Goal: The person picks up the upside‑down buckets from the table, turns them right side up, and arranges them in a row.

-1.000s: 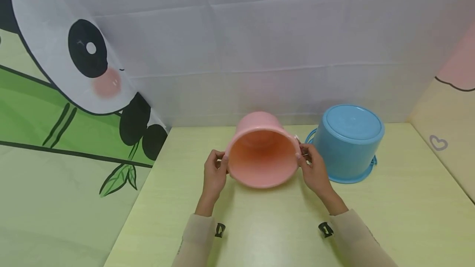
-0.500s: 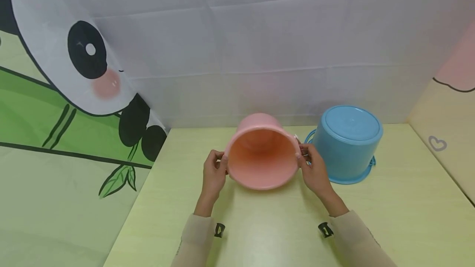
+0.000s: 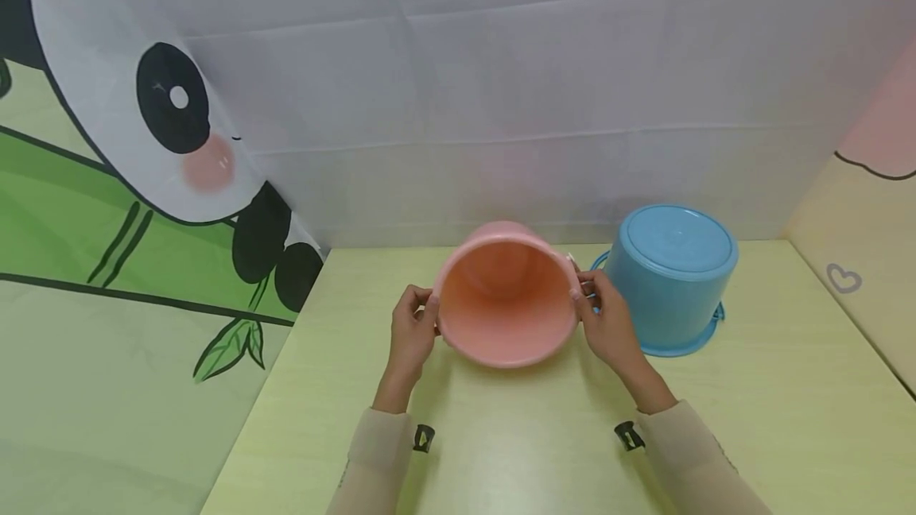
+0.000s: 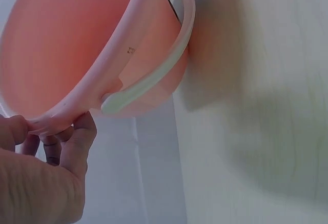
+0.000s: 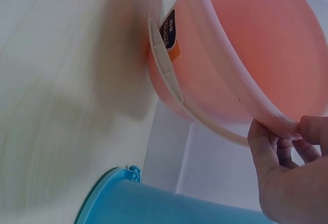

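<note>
A pink bucket (image 3: 504, 304) is tipped on its side in the head view, its open mouth facing me. My left hand (image 3: 413, 332) pinches the rim at the left, thumb on the front. On the opposite side my right hand (image 3: 608, 323) pinches the rim the same way. The left wrist view shows the bucket's carrying handle (image 4: 154, 78) hanging below the rim, with the thumb and fingers of that hand (image 4: 48, 170) at the rim's edge. In the right wrist view a dark label (image 5: 168, 29) shows on the bucket's wall.
A blue bucket (image 3: 676, 280) stands upside down on the table (image 3: 501, 435), just right of my right hand. White cloth (image 3: 458, 78) hangs behind the table. Printed cartoon cloth (image 3: 86, 372) lies along the left side.
The pink bucket has tilted slightly, its mouth turning a little more toward me and showing more of the inside. Both hands keep their hold on the rim. The blue bucket stays put.
</note>
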Tool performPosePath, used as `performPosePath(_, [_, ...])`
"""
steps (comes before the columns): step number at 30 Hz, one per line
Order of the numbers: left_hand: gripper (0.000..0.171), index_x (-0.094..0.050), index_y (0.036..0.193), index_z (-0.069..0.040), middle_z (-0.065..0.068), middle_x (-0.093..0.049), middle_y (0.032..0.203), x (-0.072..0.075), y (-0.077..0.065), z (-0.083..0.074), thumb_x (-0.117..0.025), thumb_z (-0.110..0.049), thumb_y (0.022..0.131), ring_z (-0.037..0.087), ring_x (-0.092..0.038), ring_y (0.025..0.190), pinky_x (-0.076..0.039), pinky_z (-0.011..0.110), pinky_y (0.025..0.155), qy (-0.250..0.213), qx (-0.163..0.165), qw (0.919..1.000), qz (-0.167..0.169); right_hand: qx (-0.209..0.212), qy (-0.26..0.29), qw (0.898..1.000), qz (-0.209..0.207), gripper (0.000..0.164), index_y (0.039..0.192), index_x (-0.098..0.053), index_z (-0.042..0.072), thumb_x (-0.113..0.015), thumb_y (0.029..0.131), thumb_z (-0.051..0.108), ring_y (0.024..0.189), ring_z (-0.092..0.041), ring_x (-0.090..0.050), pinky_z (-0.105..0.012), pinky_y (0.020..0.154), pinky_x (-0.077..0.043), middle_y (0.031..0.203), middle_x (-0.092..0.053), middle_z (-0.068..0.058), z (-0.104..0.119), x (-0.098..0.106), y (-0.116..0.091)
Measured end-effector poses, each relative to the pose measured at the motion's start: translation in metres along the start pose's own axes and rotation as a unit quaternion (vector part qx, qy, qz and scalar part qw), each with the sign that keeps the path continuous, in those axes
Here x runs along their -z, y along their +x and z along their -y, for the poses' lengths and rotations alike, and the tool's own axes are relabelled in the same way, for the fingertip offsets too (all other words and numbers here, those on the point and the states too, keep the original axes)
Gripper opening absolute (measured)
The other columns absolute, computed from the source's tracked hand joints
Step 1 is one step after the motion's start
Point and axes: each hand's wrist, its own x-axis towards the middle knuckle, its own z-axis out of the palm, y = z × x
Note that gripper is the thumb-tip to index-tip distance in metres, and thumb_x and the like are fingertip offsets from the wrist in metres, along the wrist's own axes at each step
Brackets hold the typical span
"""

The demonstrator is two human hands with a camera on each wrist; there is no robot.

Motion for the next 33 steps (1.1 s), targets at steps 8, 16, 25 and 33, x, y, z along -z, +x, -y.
performPosePath(8, [0.013,-0.058,0.115,0.007,0.020,-0.062,0.107,-0.001,0.003,-0.007,-0.053,-0.005,0.110,0.011,-0.059,0.072,-0.058,0.022,0.063,0.000,0.013,0.9999,0.002,-0.007,-0.020,1.000,0.006,0.018,0.122,-0.059,-0.011,-0.057,0.104,-0.008,0.071,-0.018,-0.061,-0.020,0.062,-0.051,0.097,-0.067,-0.026,0.004,0.004,0.005])
performPosePath(16, [0.014,-0.058,0.116,0.006,0.017,-0.060,0.105,-0.002,0.007,-0.013,-0.053,-0.006,0.111,0.013,-0.060,0.075,-0.061,0.025,0.066,0.003,0.024,0.9996,0.010,-0.014,-0.042,0.999,0.022,0.019,0.124,-0.057,-0.011,-0.056,0.107,-0.004,0.070,-0.023,-0.062,-0.023,0.060,-0.051,0.096,-0.065,-0.026,0.011,0.010,0.009])
performPosePath(25, [0.014,-0.058,0.115,0.005,0.020,-0.061,0.107,-0.004,0.009,-0.020,-0.052,-0.008,0.111,0.015,-0.060,0.075,-0.060,0.023,0.062,0.003,0.031,0.9994,0.013,-0.041,-0.052,0.997,0.034,0.016,0.122,-0.058,-0.007,-0.055,0.109,0.002,0.071,-0.025,-0.062,-0.026,0.059,-0.049,0.097,-0.065,-0.024,0.016,0.015,0.015])
performPosePath(33, [0.016,-0.057,0.117,0.006,0.020,-0.060,0.109,-0.005,0.012,-0.027,-0.051,-0.008,0.112,0.013,-0.059,0.073,-0.058,0.022,0.060,-0.005,0.041,0.9989,0.023,-0.052,-0.055,0.996,0.039,0.016,0.122,-0.059,-0.006,-0.055,0.108,0.001,0.068,-0.019,-0.056,-0.027,0.055,-0.046,0.093,-0.065,-0.023,0.019,0.018,0.021])
